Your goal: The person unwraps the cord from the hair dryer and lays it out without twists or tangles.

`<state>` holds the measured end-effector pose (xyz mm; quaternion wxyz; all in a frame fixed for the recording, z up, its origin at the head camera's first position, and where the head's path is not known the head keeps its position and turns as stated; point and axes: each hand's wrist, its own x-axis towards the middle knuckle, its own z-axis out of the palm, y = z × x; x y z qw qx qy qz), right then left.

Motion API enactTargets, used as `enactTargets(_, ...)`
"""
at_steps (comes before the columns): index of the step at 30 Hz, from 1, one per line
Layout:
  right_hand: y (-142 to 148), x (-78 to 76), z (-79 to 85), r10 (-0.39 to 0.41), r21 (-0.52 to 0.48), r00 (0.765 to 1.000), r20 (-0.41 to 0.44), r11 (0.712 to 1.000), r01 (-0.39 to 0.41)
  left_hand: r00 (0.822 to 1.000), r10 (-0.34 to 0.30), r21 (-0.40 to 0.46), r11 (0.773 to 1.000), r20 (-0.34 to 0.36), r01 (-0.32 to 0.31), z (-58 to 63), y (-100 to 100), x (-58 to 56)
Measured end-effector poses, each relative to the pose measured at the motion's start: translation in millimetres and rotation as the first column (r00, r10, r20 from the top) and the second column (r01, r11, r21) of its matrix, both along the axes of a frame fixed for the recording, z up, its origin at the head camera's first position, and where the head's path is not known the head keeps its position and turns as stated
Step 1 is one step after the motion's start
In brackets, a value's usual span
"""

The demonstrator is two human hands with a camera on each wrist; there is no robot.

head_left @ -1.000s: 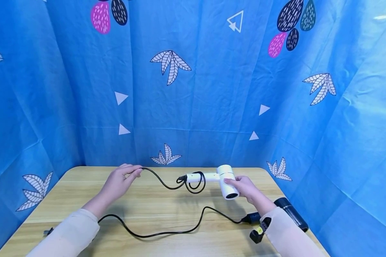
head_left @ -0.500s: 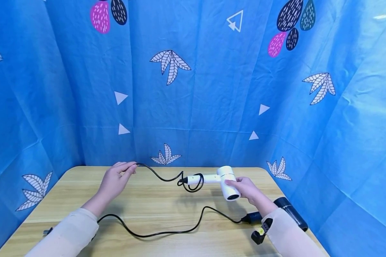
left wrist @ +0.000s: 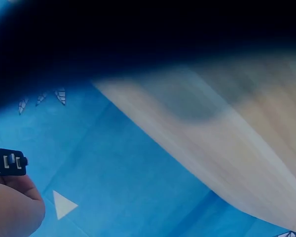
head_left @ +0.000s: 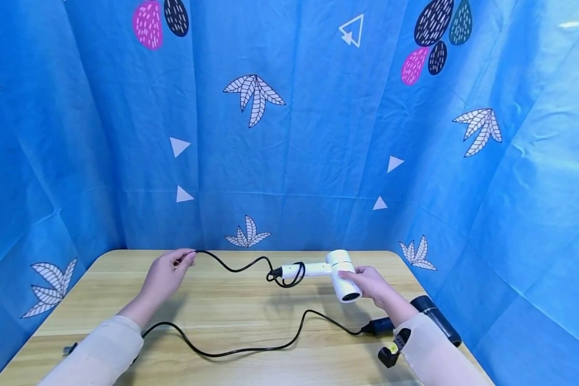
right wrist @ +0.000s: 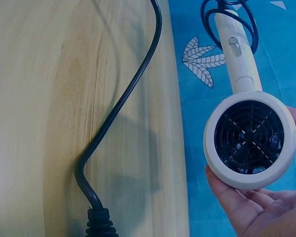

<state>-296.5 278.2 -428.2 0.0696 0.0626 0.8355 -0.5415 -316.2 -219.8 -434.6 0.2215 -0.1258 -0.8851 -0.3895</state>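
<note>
My right hand [head_left: 371, 284] grips the head of a white hair dryer [head_left: 343, 280] over the right half of the table. The handle points left. In the right wrist view, the round dark grille of the hair dryer [right wrist: 249, 137] faces the camera, and my fingers curve round its rim. A black cord [head_left: 238, 269] is looped round the handle and runs left to my left hand [head_left: 166, 273], which is raised above the table. At the left edge of the left wrist view, those fingers pinch a black plug [left wrist: 11, 162] with pale metal contacts.
A second black cord [head_left: 241, 351] winds across the wooden table [head_left: 251, 321] to a black connector [head_left: 377, 327]. Beside the right forearm lies a dark cylinder [head_left: 436, 319] near the table's edge. Blue patterned curtain [head_left: 289, 161] encloses the back and sides.
My left hand has moved left, drawing the dryer's cord out further so that its loop at the handle looks smaller. The hair dryer and right hand have shifted only slightly.
</note>
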Motion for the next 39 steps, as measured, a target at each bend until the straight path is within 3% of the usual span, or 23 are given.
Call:
enactTargets(11, 1, 0.6, 0.1, 0.015, -0.006, 1.0, 0.001, 1.0, -0.015, 0.998, 0.022, -0.04, 0.999, 0.063, -0.02, -8.3, -13, -1.0)
enactTargets(29, 1, 2.3, 1.7, 0.022, -0.005, 1.0, -0.003, 1.0, -0.022, 0.99, -0.031, -0.134, 0.99, 0.137, 0.049, -19.9, -31, -2.4)
enactTargets(39, 1, 3.2, 3.1, 0.012, -0.009, 1.0, -0.001, 1.0, -0.012, 0.96, -0.086, -0.176, 0.975, 0.268, 0.136, -25.5, -37, 0.9)
